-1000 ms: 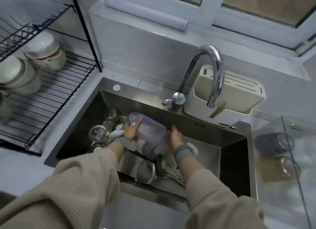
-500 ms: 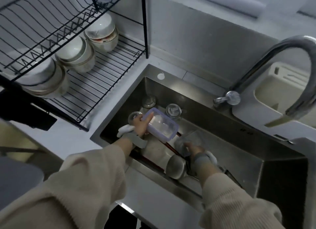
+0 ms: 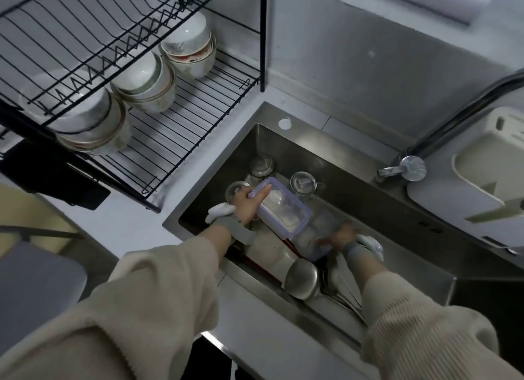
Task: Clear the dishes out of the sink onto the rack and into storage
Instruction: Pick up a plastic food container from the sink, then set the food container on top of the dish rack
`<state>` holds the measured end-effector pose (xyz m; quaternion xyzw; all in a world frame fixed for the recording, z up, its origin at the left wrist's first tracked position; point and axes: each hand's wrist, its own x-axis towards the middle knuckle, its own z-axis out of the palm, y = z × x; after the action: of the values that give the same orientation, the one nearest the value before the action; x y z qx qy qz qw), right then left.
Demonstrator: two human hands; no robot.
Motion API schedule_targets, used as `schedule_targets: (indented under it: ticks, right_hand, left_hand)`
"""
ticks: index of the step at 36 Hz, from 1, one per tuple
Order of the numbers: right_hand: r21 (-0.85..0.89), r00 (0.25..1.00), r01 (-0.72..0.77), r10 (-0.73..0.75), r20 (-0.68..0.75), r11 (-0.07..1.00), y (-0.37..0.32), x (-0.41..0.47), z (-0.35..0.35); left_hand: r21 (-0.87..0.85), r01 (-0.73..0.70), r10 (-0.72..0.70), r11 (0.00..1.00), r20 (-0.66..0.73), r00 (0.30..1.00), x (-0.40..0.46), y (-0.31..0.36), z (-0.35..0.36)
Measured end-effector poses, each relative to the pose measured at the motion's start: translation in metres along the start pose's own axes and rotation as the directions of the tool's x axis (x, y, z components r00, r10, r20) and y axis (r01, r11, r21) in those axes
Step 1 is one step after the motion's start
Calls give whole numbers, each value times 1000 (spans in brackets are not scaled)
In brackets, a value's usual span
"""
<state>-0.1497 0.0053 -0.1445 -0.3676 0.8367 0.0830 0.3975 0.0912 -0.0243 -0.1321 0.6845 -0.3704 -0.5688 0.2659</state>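
Two hands (image 3: 249, 206) (image 3: 341, 236) — clear plastic container (image 3: 282, 209)

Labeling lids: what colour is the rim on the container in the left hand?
Purple rim, clear container; head view.

right hand (image 3: 341, 236) blurred, grip unclear; faucet (image 3: 465, 116) spout cut off at right edge

A single head-worn camera looks steeply down from above the counter edge, close over the sink (image 3: 286, 141), which fills the frame's centre. The black dish rack (image 3: 181, 119) lies toward ten o'clock, the faucet (image 3: 408, 167) toward two o'clock, both sleeves entering from six o'clock.
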Motion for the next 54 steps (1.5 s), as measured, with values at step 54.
schedule_targets:
  ticks: [54]
  right_hand:
    - [800,958,283,-202,-205,530,-103,-135,-89]
  left_hand:
    - [-219,-186,181,958,-46,982,-82,169,-86]
